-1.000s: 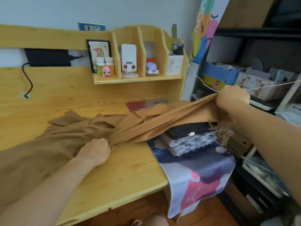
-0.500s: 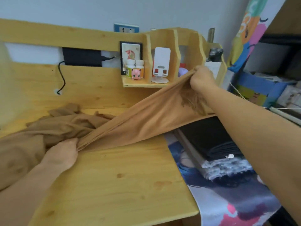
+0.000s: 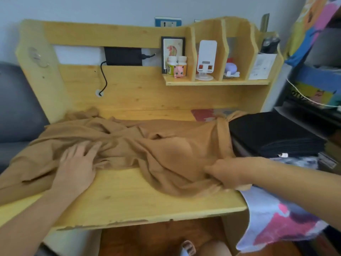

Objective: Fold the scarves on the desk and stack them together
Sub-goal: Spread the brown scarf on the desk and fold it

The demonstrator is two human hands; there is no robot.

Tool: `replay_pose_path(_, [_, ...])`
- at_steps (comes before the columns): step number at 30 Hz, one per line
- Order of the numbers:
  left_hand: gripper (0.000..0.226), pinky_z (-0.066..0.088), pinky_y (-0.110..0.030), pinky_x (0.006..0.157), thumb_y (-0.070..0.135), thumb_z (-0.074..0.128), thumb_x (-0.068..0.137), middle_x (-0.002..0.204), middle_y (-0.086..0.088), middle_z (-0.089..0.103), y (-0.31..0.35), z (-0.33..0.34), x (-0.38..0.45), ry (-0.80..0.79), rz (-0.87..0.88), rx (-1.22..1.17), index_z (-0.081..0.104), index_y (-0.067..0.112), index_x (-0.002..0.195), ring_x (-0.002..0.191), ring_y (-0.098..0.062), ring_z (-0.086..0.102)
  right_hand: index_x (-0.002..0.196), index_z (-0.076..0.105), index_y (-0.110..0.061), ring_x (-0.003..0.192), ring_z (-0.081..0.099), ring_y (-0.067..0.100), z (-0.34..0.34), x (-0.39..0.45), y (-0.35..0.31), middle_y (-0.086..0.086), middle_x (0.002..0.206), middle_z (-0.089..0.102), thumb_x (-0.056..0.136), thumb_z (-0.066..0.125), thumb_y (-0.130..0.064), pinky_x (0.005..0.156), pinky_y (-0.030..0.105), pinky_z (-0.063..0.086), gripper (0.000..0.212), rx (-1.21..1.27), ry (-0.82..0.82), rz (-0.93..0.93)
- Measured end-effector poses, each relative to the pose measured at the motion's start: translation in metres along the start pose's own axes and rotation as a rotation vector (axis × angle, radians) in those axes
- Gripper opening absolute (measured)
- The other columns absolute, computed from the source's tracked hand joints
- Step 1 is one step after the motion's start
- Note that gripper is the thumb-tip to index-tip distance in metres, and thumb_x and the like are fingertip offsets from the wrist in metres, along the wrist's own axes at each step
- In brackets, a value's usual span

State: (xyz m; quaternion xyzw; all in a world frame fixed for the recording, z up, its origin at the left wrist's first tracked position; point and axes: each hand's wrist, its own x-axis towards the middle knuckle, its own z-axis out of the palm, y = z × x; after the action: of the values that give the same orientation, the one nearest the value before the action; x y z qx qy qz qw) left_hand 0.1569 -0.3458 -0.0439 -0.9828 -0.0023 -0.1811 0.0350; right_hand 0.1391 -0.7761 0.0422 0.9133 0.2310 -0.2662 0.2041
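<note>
While bottles [image 3: 177, 64] fill the shelf [image 3: 217, 82] | hands hidden | scarf [image 3: 166, 145] rumpled

wooden desk [image 3: 129, 198], tan scarf [image 3: 166, 145] spread across, patterned mat [image 3: 276, 218] at right edge

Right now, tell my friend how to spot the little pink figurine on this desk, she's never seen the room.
Start at the wooden desk and look up to the small shelf on the right of its back panel. In the leftmost compartment, the pink figurine stands in front of two white-capped bottles and a black-framed picture. It is the only pink, round-headed thing there, shorter than the bottles.
</note>
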Motion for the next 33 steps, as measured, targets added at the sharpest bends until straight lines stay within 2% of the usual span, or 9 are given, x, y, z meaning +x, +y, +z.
replay_pose_path(3, [0.030,0.049,-0.051,0.078,0.014,0.053,0.089,0.104,-0.013,0.067,0.020,0.000,-0.025,0.233,0.157,-0.113,0.076,0.005,0.106,0.097,-0.038,0.059,0.087,0.061,-0.017,0.095,0.063,0.031,0.001,-0.013,-0.002,0.006,0.088,0.058,0.093,0.063,-0.009,0.081,0.037,0.052,0.010,-0.217,-0.130,0.113])
replay_pose_path(7, [0.028,0.045,-0.038,0.059,0.022,0.045,0.085,0.068,0.000,0.062,0.007,-0.010,-0.057,0.149,0.162,-0.601,0.066,0.019,0.067,0.065,-0.019,0.059,0.131,0.061,-0.009,0.086,0.058,0.023,-0.013,-0.019,-0.006,0.004,0.093,0.059,0.103,0.054,-0.026,0.083,0.031,0.048,0.033,-0.345,-0.526,0.106])
replay_pose_path(9, [0.031,0.034,-0.036,0.050,0.029,0.047,0.089,0.054,0.006,0.047,-0.007,-0.018,-0.071,0.023,0.275,-0.688,0.045,0.036,0.059,0.050,-0.008,0.048,0.145,0.051,-0.016,0.113,0.058,0.027,-0.025,-0.017,-0.013,0.005,0.125,0.060,0.101,0.057,-0.036,0.102,0.037,0.041,0.048,-0.432,-0.585,0.110])
replay_pose_path(11, [0.036,0.037,-0.038,0.051,0.038,0.046,0.099,0.056,0.007,0.047,-0.018,-0.026,-0.077,0.004,0.339,-0.706,0.046,0.037,0.063,0.051,-0.009,0.050,0.150,0.043,-0.026,0.133,0.047,0.030,-0.049,-0.002,-0.020,0.002,0.146,0.049,0.100,0.058,-0.035,0.109,0.038,0.038,0.054,-0.229,-0.411,0.165])
replay_pose_path(16, [0.040,0.051,-0.040,0.076,0.045,0.039,0.100,0.091,0.008,0.062,0.008,-0.017,-0.073,0.076,0.153,-0.437,0.070,0.022,0.090,0.091,-0.018,0.059,0.109,0.057,-0.022,0.109,0.059,0.031,-0.091,0.095,-0.049,0.007,0.114,0.062,0.100,0.053,-0.028,0.088,0.037,0.050,0.012,0.351,0.543,0.097])
replay_pose_path(19, [0.042,0.051,-0.039,0.081,0.045,0.038,0.095,0.109,0.009,0.059,0.017,-0.001,-0.070,-0.023,0.174,-0.221,0.070,0.027,0.115,0.101,-0.019,0.054,0.145,0.043,-0.017,0.128,0.046,0.036,-0.105,0.142,-0.062,0.012,0.138,0.050,0.093,0.064,-0.044,0.102,0.045,0.045,0.062,0.330,0.520,0.135])
replay_pose_path(24, [0.050,0.047,-0.038,0.090,0.048,0.029,0.096,0.121,0.011,0.052,0.012,-0.001,-0.069,-0.064,0.106,-0.187,0.061,0.033,0.131,0.111,-0.018,0.049,0.108,0.068,-0.015,0.099,0.063,0.036,-0.123,0.153,-0.041,0.015,0.107,0.068,0.093,0.051,-0.011,0.080,0.039,0.055,0.022,0.198,0.688,0.254])
replay_pose_path(29, [0.053,0.047,-0.036,0.089,0.046,0.026,0.095,0.118,0.011,0.053,0.013,-0.002,-0.070,-0.070,0.115,-0.198,0.064,0.030,0.129,0.109,-0.017,0.049,0.101,0.071,-0.009,0.096,0.063,0.037,-0.151,0.105,0.037,0.015,0.101,0.068,0.093,0.052,-0.009,0.076,0.037,0.050,0.020,0.626,1.136,0.404])
replay_pose_path(33, [0.044,0.054,-0.039,0.082,0.033,0.037,0.093,0.105,0.002,0.058,0.017,-0.014,-0.079,0.122,0.134,-0.296,0.073,0.012,0.109,0.096,-0.021,0.059,0.089,0.057,-0.015,0.091,0.057,0.024,-0.146,0.052,0.056,0.007,0.096,0.062,0.087,0.057,-0.005,0.075,0.032,0.044,0.010,0.910,1.407,0.268])
